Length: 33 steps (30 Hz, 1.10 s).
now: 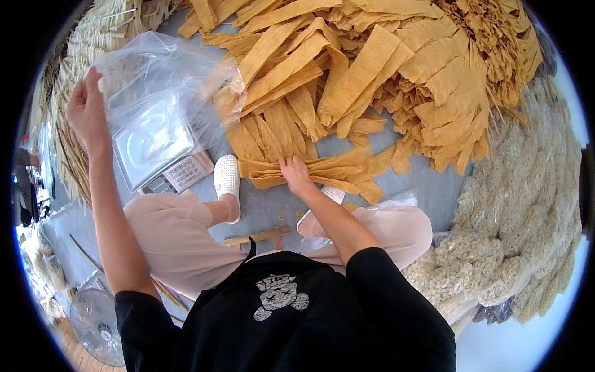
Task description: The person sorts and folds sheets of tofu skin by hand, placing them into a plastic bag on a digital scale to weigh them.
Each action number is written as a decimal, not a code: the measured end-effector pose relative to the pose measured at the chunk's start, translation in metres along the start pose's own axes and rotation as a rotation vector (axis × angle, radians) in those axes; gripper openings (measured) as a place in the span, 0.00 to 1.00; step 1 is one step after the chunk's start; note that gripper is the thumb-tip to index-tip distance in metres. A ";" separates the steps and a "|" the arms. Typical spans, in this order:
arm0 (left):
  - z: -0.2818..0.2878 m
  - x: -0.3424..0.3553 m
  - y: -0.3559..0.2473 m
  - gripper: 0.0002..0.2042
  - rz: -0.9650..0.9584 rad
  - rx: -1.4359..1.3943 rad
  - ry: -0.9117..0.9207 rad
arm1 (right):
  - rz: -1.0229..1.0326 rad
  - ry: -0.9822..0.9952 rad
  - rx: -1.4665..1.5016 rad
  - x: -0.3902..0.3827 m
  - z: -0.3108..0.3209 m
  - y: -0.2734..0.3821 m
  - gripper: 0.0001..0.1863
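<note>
My left hand (87, 111) is raised at the upper left, fingers closed on the top corner of a clear plastic bag (161, 65). The bag hangs loosely over a flat steel scale (152, 142) with a keypad, left of my feet. My right hand (294, 173) grips a folded bundle of mustard-yellow, wrinkled flat strips (328, 170) lying between and just beyond my white perforated clogs. More of these strips (365, 68) are heaped and spread across the upper middle and right, some under the bag's edge.
Pale bundled stalks (105, 25) line the left, with thin brown rods beside them. A fan (96, 325) stands at the lower left. Bagged pale, fluffy material (496, 235) is piled at the right. A small wooden piece (257, 237) lies between my legs on the grey floor.
</note>
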<state>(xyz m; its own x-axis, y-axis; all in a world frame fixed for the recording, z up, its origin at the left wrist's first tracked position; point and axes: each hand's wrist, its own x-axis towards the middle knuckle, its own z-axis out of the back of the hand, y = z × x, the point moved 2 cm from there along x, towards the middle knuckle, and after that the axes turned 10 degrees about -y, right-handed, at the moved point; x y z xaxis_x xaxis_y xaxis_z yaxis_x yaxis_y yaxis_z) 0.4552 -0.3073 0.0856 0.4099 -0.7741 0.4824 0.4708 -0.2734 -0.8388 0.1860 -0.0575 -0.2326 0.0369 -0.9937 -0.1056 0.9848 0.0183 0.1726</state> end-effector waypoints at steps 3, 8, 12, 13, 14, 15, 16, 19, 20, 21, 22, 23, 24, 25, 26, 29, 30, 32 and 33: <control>-0.005 0.005 0.005 0.15 -0.072 0.106 0.101 | -0.014 0.123 0.099 0.007 0.008 -0.019 0.29; 0.001 0.004 0.024 0.14 0.018 0.054 0.163 | -0.315 -0.057 0.285 0.057 0.154 -0.020 0.26; -0.011 -0.015 -0.009 0.10 0.077 -0.088 0.251 | -0.196 -0.355 0.575 0.063 0.221 -0.014 0.29; -0.013 -0.021 -0.020 0.09 0.085 -0.102 0.313 | -0.159 -0.290 0.652 0.064 0.228 -0.007 0.30; -0.014 -0.029 -0.027 0.09 0.044 -0.130 0.374 | -0.116 -0.225 0.726 0.065 0.237 0.002 0.31; -0.017 -0.037 -0.037 0.09 0.005 -0.160 0.437 | -0.076 -0.158 0.794 0.065 0.244 0.010 0.32; -0.018 -0.047 -0.048 0.09 -0.030 -0.158 0.504 | 0.050 -0.156 0.820 0.065 0.253 0.021 0.32; -0.018 -0.074 -0.063 0.13 -0.087 -0.355 0.719 | 0.274 -0.048 0.857 0.065 0.267 0.047 0.31; -0.013 -0.081 -0.076 0.11 -0.051 -0.269 0.820 | 0.231 0.047 0.849 0.067 0.263 0.046 0.31; -0.008 -0.092 -0.085 0.11 -0.146 -0.237 0.877 | 0.191 0.143 0.837 0.068 0.260 0.046 0.30; -0.003 -0.101 -0.092 0.11 -0.242 -0.203 0.932 | 0.126 0.158 1.023 0.069 0.262 0.043 0.31; 0.005 -0.107 -0.095 0.10 -0.203 -0.217 0.930 | 0.058 0.179 1.203 0.066 0.264 0.037 0.31; 0.012 -0.111 -0.096 0.10 -0.164 -0.231 0.929 | -0.011 0.200 1.384 0.065 0.266 0.033 0.31; 0.015 -0.112 -0.098 0.10 -0.124 -0.246 0.928 | -0.105 0.176 1.474 0.063 0.267 0.029 0.29; 0.016 -0.113 -0.097 0.10 -0.123 -0.131 0.864 | -0.200 0.156 1.566 0.059 0.266 0.029 0.28; 0.013 -0.137 -0.092 0.12 -0.320 0.119 0.774 | -0.199 0.151 1.619 0.052 0.258 0.035 0.26; 0.009 -0.160 -0.070 0.11 -0.640 -0.045 0.757 | -0.143 0.165 1.601 0.051 0.253 0.042 0.26; 0.027 -0.202 -0.105 0.13 -0.668 -0.041 1.186 | -0.190 0.140 1.618 0.039 0.234 0.035 0.26; 0.037 -0.218 -0.116 0.14 -0.573 -0.127 1.397 | -0.207 0.133 1.629 0.031 0.221 0.034 0.26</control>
<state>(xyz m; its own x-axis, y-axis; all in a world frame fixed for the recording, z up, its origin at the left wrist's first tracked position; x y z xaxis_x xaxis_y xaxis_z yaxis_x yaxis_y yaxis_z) 0.3403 -0.0857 0.0873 -0.8824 -0.4333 0.1831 0.2062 -0.7062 -0.6773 0.1831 -0.1118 -0.0139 0.0331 -0.9469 -0.3198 -0.2259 -0.3188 0.9205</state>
